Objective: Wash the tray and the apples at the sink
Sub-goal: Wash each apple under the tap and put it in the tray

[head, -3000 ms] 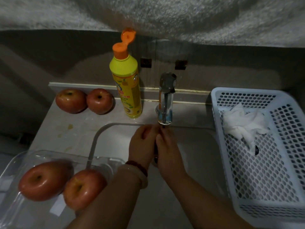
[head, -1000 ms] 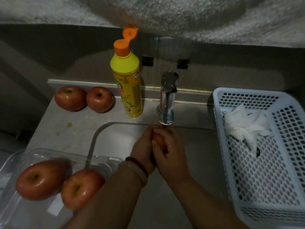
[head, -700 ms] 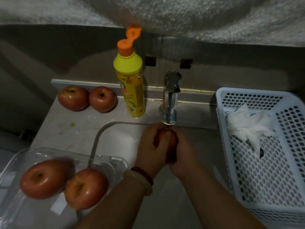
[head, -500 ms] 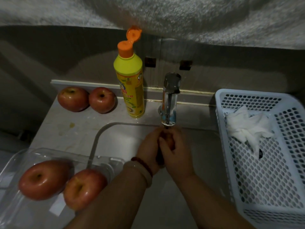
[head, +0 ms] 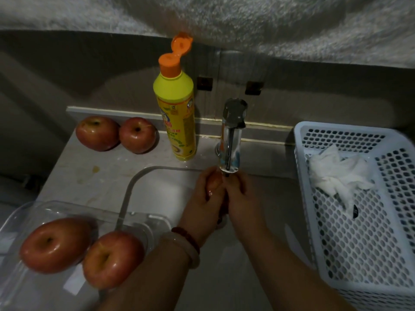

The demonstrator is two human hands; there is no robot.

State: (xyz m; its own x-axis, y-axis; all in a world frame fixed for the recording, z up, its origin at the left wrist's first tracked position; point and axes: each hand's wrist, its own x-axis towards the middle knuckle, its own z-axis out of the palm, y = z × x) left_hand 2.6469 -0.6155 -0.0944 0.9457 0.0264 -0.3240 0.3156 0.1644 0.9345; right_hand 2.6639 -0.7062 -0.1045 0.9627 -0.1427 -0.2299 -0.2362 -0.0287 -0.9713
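Far left, your tray (head: 27, 212) hangs over the sink (head: 134, 182) edge with two wet-looking apples (head: 55, 244) in it, so I'd guess those are rinsed. Two more apples (head: 97, 133) wait on the surface (head: 85, 176) at the back, looks like they're not done yet. Middle: your left hand (head: 198, 208) and right hand (head: 241, 204) are both wrapped round one apple (head: 213, 182) right under the tap (head: 231, 135), so the grip's closed on it from both sides. Can't tell if the tray's been washed. Roughly halfway, I'd say.

Red bead bracelet (head: 187, 237) and pale bangle (head: 190, 252) on bare forearms.
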